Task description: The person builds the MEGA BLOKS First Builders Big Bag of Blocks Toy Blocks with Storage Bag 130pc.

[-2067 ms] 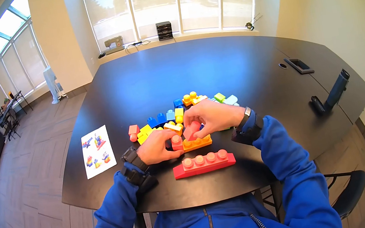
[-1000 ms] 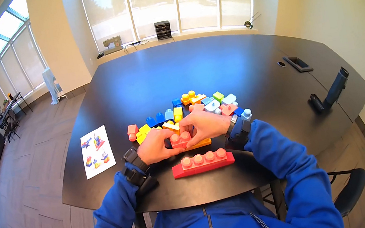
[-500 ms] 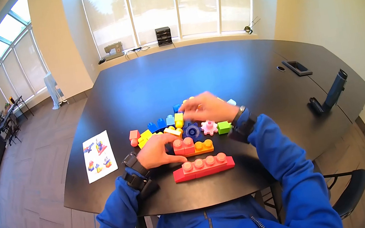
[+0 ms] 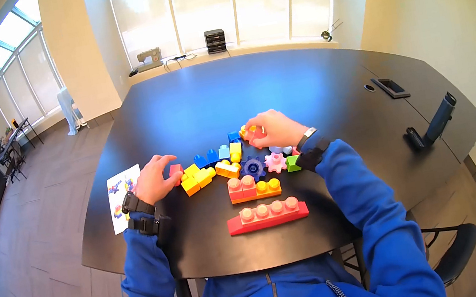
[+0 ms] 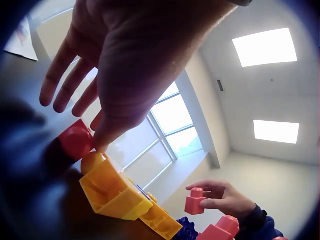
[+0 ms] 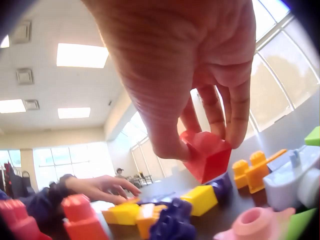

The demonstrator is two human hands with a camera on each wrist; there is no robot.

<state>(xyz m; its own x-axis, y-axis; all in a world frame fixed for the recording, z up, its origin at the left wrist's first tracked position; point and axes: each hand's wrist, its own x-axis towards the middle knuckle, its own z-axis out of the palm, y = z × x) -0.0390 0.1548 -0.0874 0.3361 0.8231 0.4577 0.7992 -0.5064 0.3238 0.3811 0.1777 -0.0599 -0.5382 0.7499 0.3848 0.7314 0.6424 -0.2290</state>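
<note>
The right hand [image 4: 277, 129] pinches a red block [image 6: 207, 162] between thumb and fingers, clear of the table [image 4: 327, 228] at the far side of the pile. The left hand [image 4: 154, 181] holds nothing; its fingers are loosely spread beside a corner block [image 5: 76, 139] at the pile's left end, and contact cannot be confirmed. Nearer the person, an orange bar [image 4: 269, 188] carries two red cubes [image 4: 241, 188] on its left half, with two studs bare on its right. Just in front, apart from it, lies a long red base [image 4: 268, 216], its four top studs uncovered. Work appears to be at an early-to-middle stage: the bar is judged half covered, the base has nothing on its studs, and the held block is not seated. Left loose are yellow blocks [image 4: 194, 182], a blue gear [image 4: 253, 169], a pink gear [image 4: 276, 163] and a green block [image 4: 293, 164], among others. A picture sheet [image 4: 116, 197], partly covered by the left hand, lies at the far left.
</note>
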